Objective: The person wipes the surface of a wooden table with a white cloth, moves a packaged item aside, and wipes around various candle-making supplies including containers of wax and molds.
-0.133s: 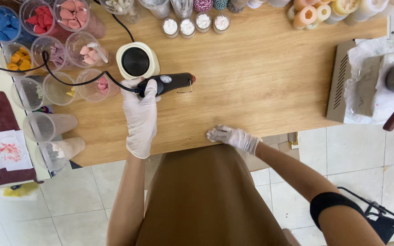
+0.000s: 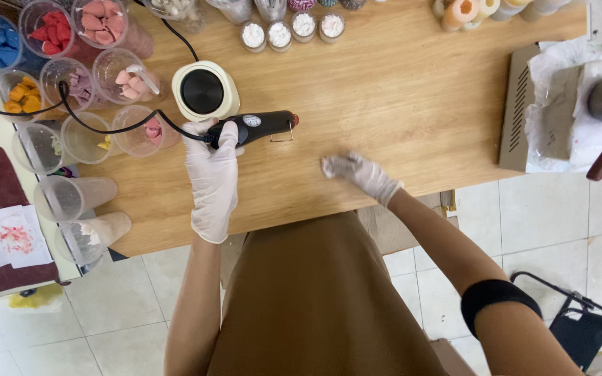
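Black plastic glue gun point(image 2: 256, 127) with a red tip is lying sideways on the light wooden table point(image 2: 398, 104), and the left hand point(image 2: 212, 174), in a white glove, is wrapping its fingers around the handle end. Its black cord point(image 2: 113, 129) is trailing off left between the cups. The right hand point(image 2: 360, 173), gloved too, is resting fingers spread and flat on the bare wood, gripping nothing, well apart from the gun. Just behind the gun a cream round pot with a black lid point(image 2: 203, 89) is sitting. Clear plastic cups of coloured wax bits point(image 2: 47, 31) are crowding the left edge, and three small white-filled jars point(image 2: 279, 33) are lining the back.
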